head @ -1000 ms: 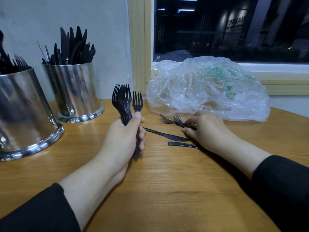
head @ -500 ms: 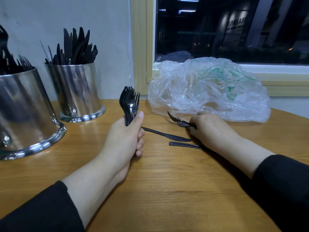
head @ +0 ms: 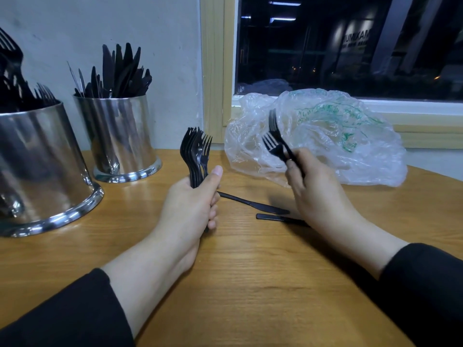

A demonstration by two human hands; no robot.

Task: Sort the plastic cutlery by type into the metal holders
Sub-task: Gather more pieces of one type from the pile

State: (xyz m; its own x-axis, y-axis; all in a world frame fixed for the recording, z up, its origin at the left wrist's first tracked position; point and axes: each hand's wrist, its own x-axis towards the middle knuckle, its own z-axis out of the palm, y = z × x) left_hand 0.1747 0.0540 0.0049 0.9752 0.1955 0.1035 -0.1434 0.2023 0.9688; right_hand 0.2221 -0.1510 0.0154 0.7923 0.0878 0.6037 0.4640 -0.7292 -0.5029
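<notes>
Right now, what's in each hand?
Left hand: closed, gripping a bundle of forks.
Right hand: closed, pinching two forks.

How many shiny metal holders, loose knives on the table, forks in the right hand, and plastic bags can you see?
Metal holders: 2, a near one and a far one
Knives on the table: 2
Forks in the right hand: 2
Plastic bags: 1
Total: 7

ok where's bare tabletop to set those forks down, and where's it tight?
Free: the wood table between the two forearms, and the strip between the left hand and the nearer metal holder. Crowded: under the right hand, where two knives lie, and behind it the plastic bag. The farther holder stands at the wall.
</notes>
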